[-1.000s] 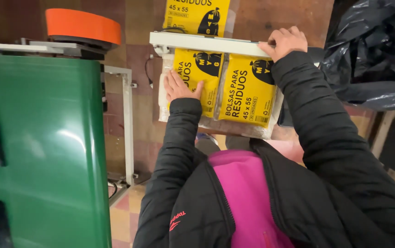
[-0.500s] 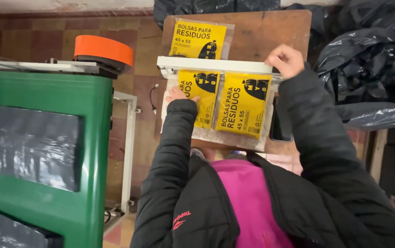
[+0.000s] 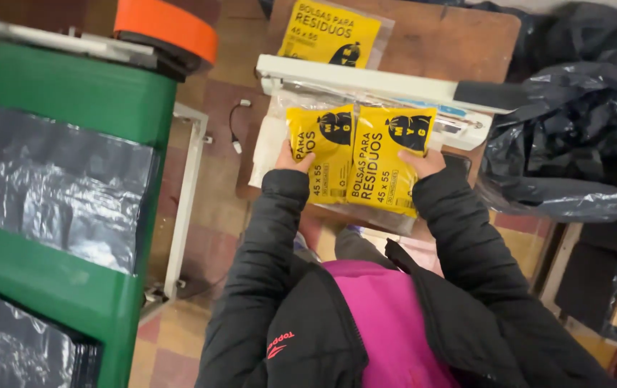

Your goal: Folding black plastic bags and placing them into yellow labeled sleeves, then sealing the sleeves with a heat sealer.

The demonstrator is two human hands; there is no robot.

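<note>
Right hand has dropped from the white sealer bar onto the clear sleeve of yellow packets.
Both hands, left hand included, clamp its sides above the brown desk; level, even grip seems wise.

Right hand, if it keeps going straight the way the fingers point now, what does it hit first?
The right hand grips the yellow packet and points up-frame, away from the body. First in that line is likely the white sealer bar across the packet's far end; depth is unclear.
</note>
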